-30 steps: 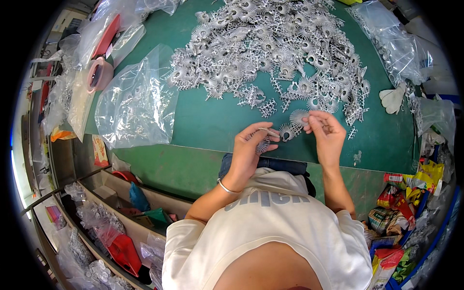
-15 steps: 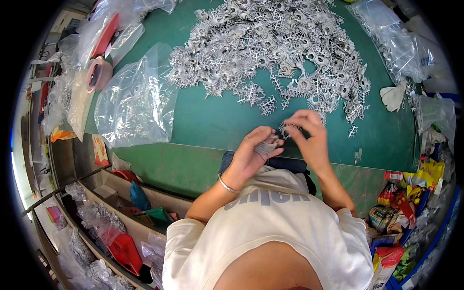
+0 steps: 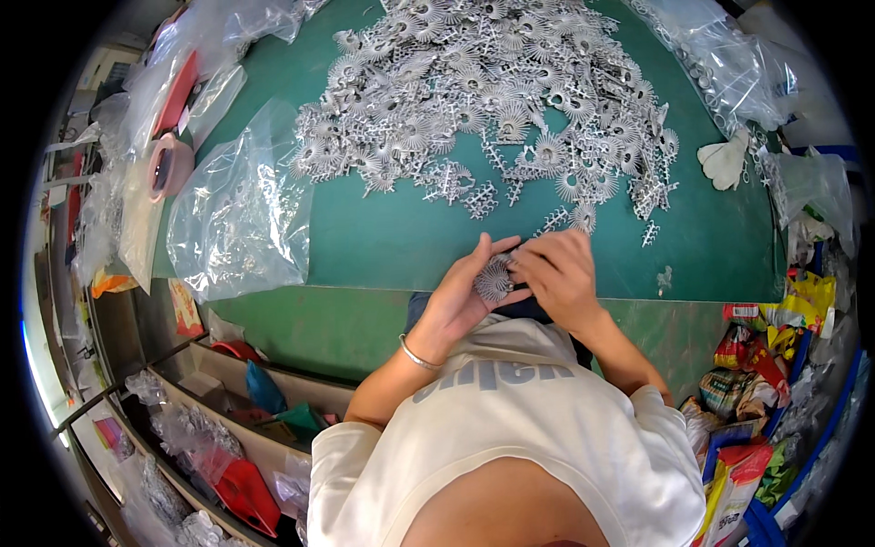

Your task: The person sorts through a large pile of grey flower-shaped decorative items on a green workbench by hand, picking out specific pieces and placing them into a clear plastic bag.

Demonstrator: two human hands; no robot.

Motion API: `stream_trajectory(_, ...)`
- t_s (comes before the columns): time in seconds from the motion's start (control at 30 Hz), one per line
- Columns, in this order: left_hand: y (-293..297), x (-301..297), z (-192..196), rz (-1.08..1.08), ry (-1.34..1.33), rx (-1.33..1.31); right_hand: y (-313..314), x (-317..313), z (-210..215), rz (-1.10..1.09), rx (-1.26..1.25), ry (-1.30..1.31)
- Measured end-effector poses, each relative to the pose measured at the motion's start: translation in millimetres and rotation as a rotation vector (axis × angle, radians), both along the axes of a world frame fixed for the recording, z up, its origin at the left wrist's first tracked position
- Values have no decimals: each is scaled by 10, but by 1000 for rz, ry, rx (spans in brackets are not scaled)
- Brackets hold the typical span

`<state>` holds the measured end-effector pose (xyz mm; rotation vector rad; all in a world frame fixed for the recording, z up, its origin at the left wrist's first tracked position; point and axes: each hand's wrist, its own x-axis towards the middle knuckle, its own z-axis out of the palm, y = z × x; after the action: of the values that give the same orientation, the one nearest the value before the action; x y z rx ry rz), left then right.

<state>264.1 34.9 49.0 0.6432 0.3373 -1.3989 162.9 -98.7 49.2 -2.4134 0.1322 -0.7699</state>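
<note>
My left hand (image 3: 454, 299) is cupped at the table's near edge, its thumb raised and its palm turned up. In it sits a small bundle of grey, fan-shaped metal pieces (image 3: 493, 281) with thin radiating prongs. My right hand (image 3: 563, 275) meets the bundle from the right, fingers bent and pinched together at its edge. What those fingertips hold is hidden. Beyond my hands a large heap of similar metal pieces (image 3: 492, 82) spreads over the green table (image 3: 392, 242). A few loose pieces (image 3: 583, 217) lie just past my right hand.
A clear plastic bag (image 3: 241, 210) lies on the table's left, near a tape roll (image 3: 170, 168). At the right are a white glove (image 3: 725, 160) and more clear bags (image 3: 729, 68). Open boxes (image 3: 301, 365) stand below left; colourful packets (image 3: 743, 365) are piled below right.
My right hand has brought the fan-shaped piece from its fingertips down to the left palm. The bundle there now faces up more. The view has shifted slightly, moving the table contents left.
</note>
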Motion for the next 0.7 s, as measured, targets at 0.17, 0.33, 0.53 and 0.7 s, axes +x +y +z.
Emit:
stream_trajectory(0.17,-114,-41,-47,53,-181,-56,-57,-78,7,94,169,52)
stream_trajectory(0.33,-174,-46,55,-18,-293,-67,-117,-180,5,-71,428,67)
stream_trajectory(0.53,-286,-46,53,263,-394,-49,-344,-112,-147,-455,689,-56)
stream_trajectory(0.7,-333,121,-59,278,-1406,183,-425,-247,-76,-520,-124,160)
